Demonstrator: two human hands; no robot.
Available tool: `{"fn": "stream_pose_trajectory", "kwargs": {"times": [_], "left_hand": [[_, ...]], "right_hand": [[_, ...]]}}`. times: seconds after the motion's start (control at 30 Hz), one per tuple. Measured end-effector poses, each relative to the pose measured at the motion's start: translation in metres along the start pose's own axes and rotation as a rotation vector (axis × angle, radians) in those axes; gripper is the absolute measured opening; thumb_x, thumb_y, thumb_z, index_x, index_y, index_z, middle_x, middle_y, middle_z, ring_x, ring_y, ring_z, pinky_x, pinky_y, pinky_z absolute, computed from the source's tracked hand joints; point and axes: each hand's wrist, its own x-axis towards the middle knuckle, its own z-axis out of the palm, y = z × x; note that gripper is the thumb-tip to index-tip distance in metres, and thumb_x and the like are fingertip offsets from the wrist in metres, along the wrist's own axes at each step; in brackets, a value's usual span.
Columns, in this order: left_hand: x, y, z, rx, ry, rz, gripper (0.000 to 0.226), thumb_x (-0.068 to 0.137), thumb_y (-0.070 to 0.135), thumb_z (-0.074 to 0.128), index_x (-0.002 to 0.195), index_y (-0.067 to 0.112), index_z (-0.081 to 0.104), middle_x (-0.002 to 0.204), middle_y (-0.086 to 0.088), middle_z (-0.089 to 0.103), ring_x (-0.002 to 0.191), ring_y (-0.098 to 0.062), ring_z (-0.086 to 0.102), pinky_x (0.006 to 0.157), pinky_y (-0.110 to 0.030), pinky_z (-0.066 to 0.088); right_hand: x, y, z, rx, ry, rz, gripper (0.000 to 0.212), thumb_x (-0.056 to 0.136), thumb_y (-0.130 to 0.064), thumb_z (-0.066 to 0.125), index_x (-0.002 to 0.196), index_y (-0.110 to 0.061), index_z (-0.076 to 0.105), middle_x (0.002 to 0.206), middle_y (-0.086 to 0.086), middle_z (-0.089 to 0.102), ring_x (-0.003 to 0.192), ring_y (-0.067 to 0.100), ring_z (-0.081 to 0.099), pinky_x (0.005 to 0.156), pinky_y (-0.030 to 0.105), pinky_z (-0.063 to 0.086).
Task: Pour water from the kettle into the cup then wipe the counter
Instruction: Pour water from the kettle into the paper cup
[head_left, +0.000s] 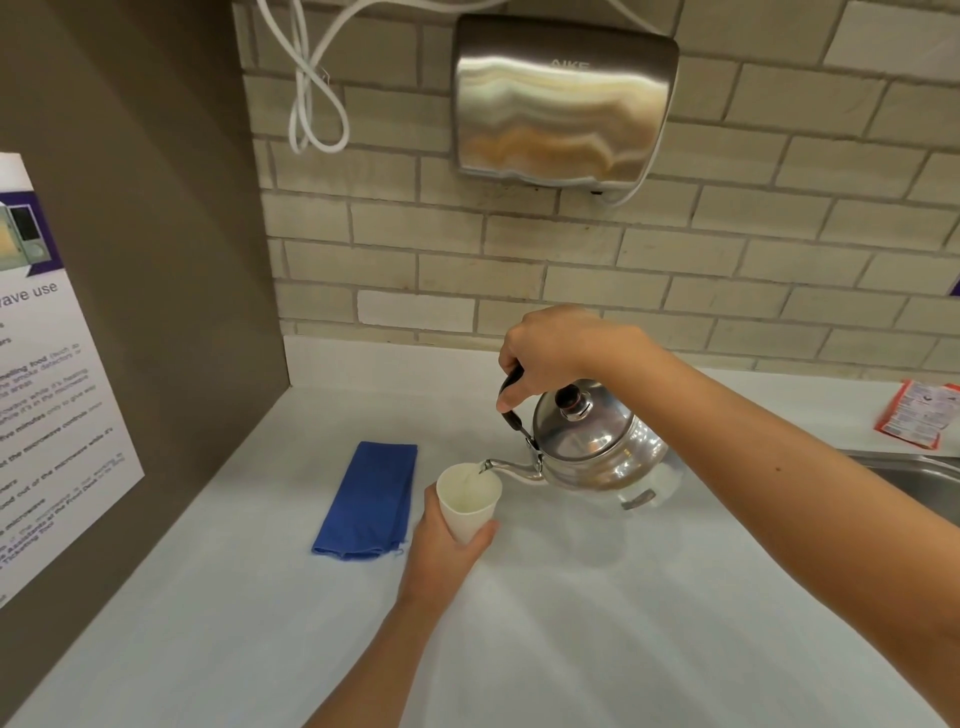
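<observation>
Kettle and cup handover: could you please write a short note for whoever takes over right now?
Right hand grips the handle of the kettle, which is tilted with its spout over the cup.
Left hand holds the cup, lifted and tilted.
Water is running into the cup; the pour is under way.
Blue cloth lies folded on the counter, left of the cup, untouched.
Left: finish pouring, set both down, wipe the counter.

Bright, even indoor light; glare on the hand dryer (563, 104); wide-angle bending and blur toward edges

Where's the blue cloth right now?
The blue cloth lies folded flat on the counter, left of the cup held in the left hand.
</observation>
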Motion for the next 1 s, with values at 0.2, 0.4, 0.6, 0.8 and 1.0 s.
{"fn": "stream_pose_trajectory", "kwargs": {"times": [0.2, 0.4, 0.6, 0.8, 1.0], "left_hand": [[-0.0002, -0.0008, -0.0002, 0.001, 0.012, 0.003, 0.067, 0.065, 0.043, 0.075, 0.113, 0.044, 0.028, 0.107, 0.014, 0.051, 0.098, -0.009, 0.051, 0.077, -0.019, 0.039], [-0.0001, -0.001, -0.0001, 0.004, 0.01, 0.003, 0.07, 0.065, 0.043, 0.076, 0.115, 0.044, 0.027, 0.109, 0.012, 0.051, 0.098, -0.008, 0.051, 0.077, -0.019, 0.039], [-0.0009, -0.0004, -0.0006, 0.001, 0.005, 0.009, 0.072, 0.066, 0.043, 0.076, 0.117, 0.043, 0.026, 0.111, 0.013, 0.049, 0.1, -0.008, 0.049, 0.078, -0.02, 0.038], [-0.0002, -0.0009, -0.0001, -0.001, 0.005, 0.002, 0.072, 0.066, 0.042, 0.076, 0.117, 0.043, 0.025, 0.112, 0.012, 0.048, 0.101, -0.008, 0.049, 0.078, -0.02, 0.039], [0.0006, -0.0022, -0.0001, -0.015, 0.009, 0.008, 0.073, 0.065, 0.038, 0.078, 0.118, 0.041, 0.027, 0.11, 0.012, 0.049, 0.101, -0.01, 0.05, 0.082, -0.024, 0.04]], "right_hand": [[0.0019, 0.0, -0.0007, 0.001, 0.007, -0.004, 0.042, 0.074, -0.061, 0.063, 0.063, -0.021, 0.055, 0.056, -0.005, 0.048, 0.053, 0.012, 0.043, 0.047, 0.024, 0.028], [0.0021, -0.0005, 0.0001, -0.007, 0.009, -0.003, 0.043, 0.074, -0.062, 0.062, 0.066, -0.02, 0.058, 0.056, -0.005, 0.048, 0.052, 0.012, 0.043, 0.046, 0.023, 0.027], [0.0016, 0.0003, 0.0007, -0.011, 0.014, -0.014, 0.044, 0.074, -0.062, 0.062, 0.069, -0.019, 0.06, 0.057, -0.005, 0.049, 0.052, 0.012, 0.043, 0.046, 0.023, 0.026], [0.0007, 0.0008, 0.0014, -0.017, 0.015, -0.011, 0.044, 0.074, -0.062, 0.063, 0.065, -0.02, 0.057, 0.056, -0.005, 0.049, 0.052, 0.012, 0.043, 0.047, 0.023, 0.027], [-0.0009, 0.0002, 0.0004, -0.019, 0.007, -0.007, 0.043, 0.074, -0.062, 0.062, 0.064, -0.021, 0.055, 0.056, -0.006, 0.049, 0.052, 0.011, 0.043, 0.047, 0.023, 0.028]]}}
